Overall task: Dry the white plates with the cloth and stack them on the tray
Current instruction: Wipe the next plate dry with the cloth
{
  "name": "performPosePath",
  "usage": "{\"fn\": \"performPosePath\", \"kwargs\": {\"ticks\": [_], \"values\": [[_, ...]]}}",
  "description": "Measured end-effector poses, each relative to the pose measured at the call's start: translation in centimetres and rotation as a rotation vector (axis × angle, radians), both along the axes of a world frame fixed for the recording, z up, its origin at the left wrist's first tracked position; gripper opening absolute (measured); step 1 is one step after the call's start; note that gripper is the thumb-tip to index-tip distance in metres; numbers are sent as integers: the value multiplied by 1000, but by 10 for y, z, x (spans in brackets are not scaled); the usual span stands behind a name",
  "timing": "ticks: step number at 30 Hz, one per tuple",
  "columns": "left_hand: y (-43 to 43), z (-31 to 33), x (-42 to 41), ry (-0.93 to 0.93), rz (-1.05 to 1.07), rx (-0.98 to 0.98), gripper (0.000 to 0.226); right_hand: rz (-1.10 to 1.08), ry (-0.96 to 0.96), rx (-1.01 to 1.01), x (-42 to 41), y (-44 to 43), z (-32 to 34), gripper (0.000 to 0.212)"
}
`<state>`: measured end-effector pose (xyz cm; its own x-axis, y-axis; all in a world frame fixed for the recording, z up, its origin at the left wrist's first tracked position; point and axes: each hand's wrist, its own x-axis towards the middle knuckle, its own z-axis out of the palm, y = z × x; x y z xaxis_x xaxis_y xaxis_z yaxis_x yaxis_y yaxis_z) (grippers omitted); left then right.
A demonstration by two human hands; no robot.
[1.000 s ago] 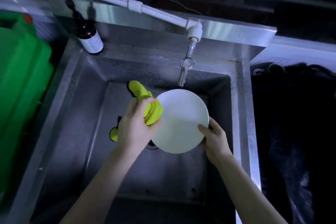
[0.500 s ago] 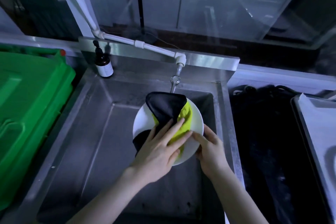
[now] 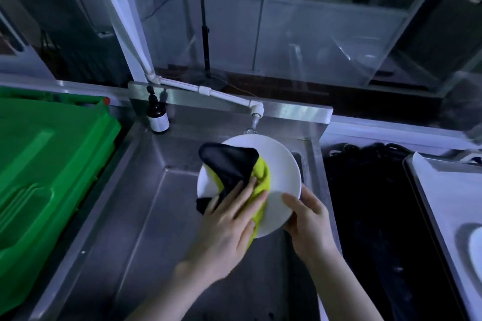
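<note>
- Wiping the face of a round white plate [image 3: 283, 177] looks to be the step in hand. The plate is being held tilted above the stainless steel sink [image 3: 146, 216], in the middle of the frame, just below the white tap [image 3: 255, 114].
- The left hand [image 3: 229, 221] is lying flat with straight, spread fingers, pressing a yellow-green and black cloth [image 3: 229, 167] against the plate's face and curling round nothing.
- The right hand [image 3: 307, 219] is grasping the plate at its lower right rim, with the thumb on the face and the fingers going behind, out of sight.
- The cloth is covering the left and middle of the face, while the right part is showing bare.
- A flat metal tray [image 3: 438, 190] is sitting at the right edge of the frame, well apart from the sink. Something white and rounded on it, probably another plate, is being cut off by the frame.
- The next move is likely calling for a sweep of the cloth over the bare right part and rim. After that comes a turn to reach the back, with a firm grip, since a wet plate is probably slippery.
- A green plastic crate [image 3: 47, 177] is filling the left side, and a brown bottle [image 3: 157, 117] is standing at the sink's upper left corner.
</note>
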<state>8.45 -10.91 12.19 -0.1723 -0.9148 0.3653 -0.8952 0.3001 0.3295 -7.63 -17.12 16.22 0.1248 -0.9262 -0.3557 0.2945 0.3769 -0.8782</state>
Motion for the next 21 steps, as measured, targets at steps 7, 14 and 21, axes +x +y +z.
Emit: {"fn": "performPosePath", "kwargs": {"ticks": [7,14,21], "values": [[-52,14,8,-9,64,28,53,84,-30,6,11,13,4,35],[-26,11,29,-29,165,1,53,-68,9,-58,-6,-9,26,35],[-29,14,-2,-59,-42,18,54,88,-46,44,9,12,-1,31]]}}
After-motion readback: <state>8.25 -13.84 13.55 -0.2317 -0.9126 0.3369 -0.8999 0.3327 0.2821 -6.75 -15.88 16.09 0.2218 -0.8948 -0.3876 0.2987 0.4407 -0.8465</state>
